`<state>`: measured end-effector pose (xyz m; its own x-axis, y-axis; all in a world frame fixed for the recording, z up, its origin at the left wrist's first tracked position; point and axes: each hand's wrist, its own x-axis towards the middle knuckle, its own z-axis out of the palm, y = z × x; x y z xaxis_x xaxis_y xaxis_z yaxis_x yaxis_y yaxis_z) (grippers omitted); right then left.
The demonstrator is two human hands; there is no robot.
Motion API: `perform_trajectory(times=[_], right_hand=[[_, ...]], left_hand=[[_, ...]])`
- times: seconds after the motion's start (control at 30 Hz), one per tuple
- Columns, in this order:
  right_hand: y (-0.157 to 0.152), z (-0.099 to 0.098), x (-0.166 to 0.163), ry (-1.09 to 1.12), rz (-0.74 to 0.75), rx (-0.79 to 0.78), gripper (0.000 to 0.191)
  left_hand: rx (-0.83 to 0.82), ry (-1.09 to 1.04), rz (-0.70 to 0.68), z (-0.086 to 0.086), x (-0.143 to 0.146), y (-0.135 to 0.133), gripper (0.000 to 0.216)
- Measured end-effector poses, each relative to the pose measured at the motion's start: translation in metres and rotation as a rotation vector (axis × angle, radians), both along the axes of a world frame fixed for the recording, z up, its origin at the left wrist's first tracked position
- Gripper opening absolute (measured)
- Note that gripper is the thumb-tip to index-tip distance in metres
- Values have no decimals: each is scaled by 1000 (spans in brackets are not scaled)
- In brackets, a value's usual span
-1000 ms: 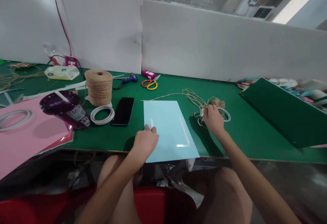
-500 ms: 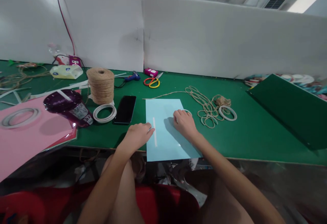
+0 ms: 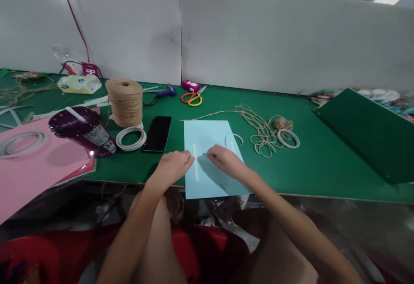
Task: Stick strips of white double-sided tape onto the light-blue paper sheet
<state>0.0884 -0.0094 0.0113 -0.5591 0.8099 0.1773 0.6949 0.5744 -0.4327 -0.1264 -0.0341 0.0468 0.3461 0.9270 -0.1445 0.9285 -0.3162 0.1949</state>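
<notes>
1. At the near side of the green table (image 3: 323, 167), my two forearms come in from below, the left forearm (image 3: 132, 228) slanting up to the right and the right forearm (image 3: 291, 217) slanting up to the left, so they converge.
2. My left hand (image 3: 172, 167) is at the sheet's left edge, back upward, fingers curled, with thumb and forefinger close together beside a white strip; I cannot tell whether anything is between them.
3. My right hand (image 3: 227, 161) is over the middle of the sheet, wrist bent inward, fingers bunched narrowly and pointing left; whether they hold something, I cannot tell.
4. The light-blue sheet (image 3: 207, 133) lies in front of me, its long axis running away from me, its near end jutting slightly past the table edge.
5. On it, the left strip (image 3: 196, 165) runs lengthwise, nearly parallel to the left edge; the right strip (image 3: 232, 147) slants along the other side, partly behind my right hand. Just past that hand is a thin white curl (image 3: 240, 137).
6. Farther out, the black phone (image 3: 157, 134) lies lengthwise away from me on the left, and loose twine (image 3: 258, 126) sprawls on the right.
7. Farthest back, the scissors (image 3: 194, 98) lie with their blades pointing away and rightward.
</notes>
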Motion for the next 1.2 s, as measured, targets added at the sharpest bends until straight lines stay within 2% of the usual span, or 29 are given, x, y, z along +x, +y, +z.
perform_trajectory(times=[0.1,0.2,0.5,0.7,0.83,1.0,1.2], right_hand=[[-18,1,-23,11,198,5,14],[-26,0,-35,-50,274,60,14],[-32,0,-40,-327,278,199,12],[-38,6,-48,-473,251,187,14],[-44,11,-50,-536,257,157,14],[-50,8,-50,-578,274,225,13],[-55,11,-52,-607,267,230,11]], left_hand=[[15,4,29,-2,-1,0,36],[39,13,53,-5,-1,-1,37],[50,20,41,-6,0,0,37],[43,21,41,-5,0,0,37],[59,9,18,-7,-1,0,36],[95,7,21,-12,0,0,34],[99,1,16,-13,0,-2,34]])
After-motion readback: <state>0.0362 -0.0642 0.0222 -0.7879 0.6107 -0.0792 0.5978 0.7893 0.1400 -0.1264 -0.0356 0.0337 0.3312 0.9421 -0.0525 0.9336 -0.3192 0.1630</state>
